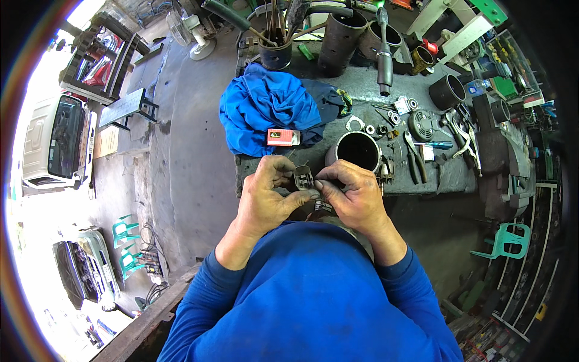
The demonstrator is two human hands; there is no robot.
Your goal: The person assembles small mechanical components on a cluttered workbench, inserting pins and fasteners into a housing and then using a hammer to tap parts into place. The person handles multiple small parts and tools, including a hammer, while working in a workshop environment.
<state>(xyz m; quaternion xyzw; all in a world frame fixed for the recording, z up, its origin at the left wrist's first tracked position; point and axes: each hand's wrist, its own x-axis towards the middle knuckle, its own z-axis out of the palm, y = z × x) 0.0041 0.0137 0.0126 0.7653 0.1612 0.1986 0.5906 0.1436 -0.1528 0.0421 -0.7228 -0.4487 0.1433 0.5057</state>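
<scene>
While I watch from afar, the counter (362, 90) carries a crumpled blue cloth (268, 102) and an open-topped dark cylinder (356, 148); near that, my left hand (263, 190) has its fingers closed on a small metal part (303, 177), and the fingers of my right hand (357, 196) nearly meet at its right side, though I cannot tell if they grip

Solid royal blue covers the wearer's shirt (313, 289), and a similar bright blue the cloth garment (262, 102). The small carton (280, 137) is red-pink and white with a dark patch. A dull grey, silvery tint marks the small metal part (303, 177). The workbench (377, 87) is dark grey; the wide cylinder (357, 151) has a black inside and a pale rim. The plastic chair (512, 241) is teal, the standing fan (201, 48) whitish, the screwdriver (440, 145) blue-handled.
</scene>
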